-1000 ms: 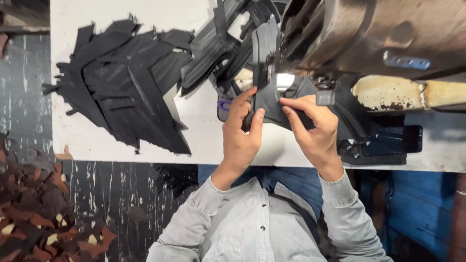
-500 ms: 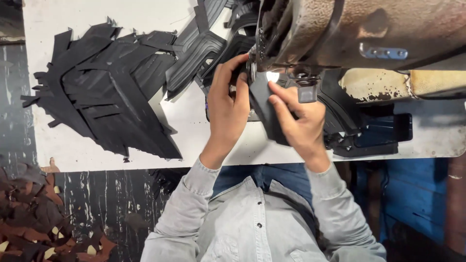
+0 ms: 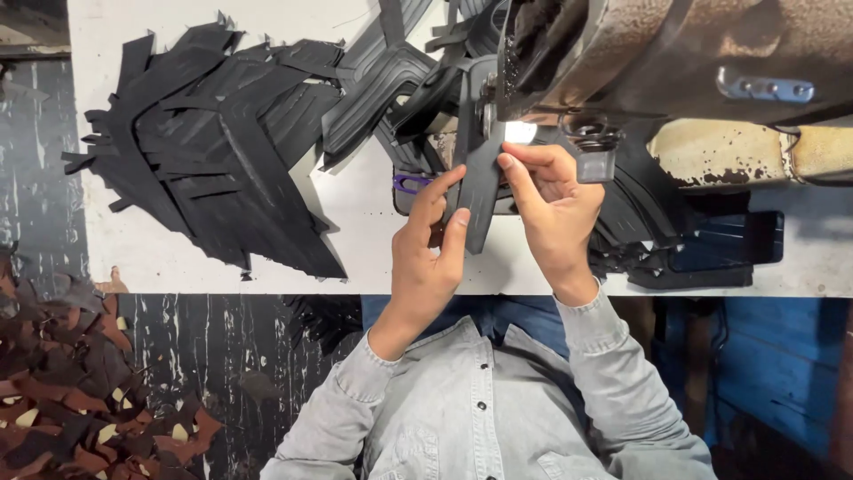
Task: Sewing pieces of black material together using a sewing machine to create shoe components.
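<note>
Both of my hands hold a narrow black leather strip (image 3: 479, 182) upright under the head of a worn, rusty sewing machine (image 3: 675, 53). My left hand (image 3: 426, 258) pinches the strip's lower left edge with thumb and fingers. From the other side, my right hand (image 3: 553, 209) presses it with fingertips near the top. A small lamp (image 3: 520, 133) glows just above my right fingers, by the needle area. The needle itself is hidden behind the strip and machine parts.
A big pile of black cut pieces (image 3: 213, 151) covers the left of the white table (image 3: 373, 222). More black pieces (image 3: 391, 71) lie behind the strip. A purple scissor handle (image 3: 409, 184) peeks out by my left hand. Brown scraps (image 3: 71, 391) litter the floor at lower left.
Both hands have brought the black piece up against the machine head, and it now stands as a narrow upright strip. The view has shifted slightly.
</note>
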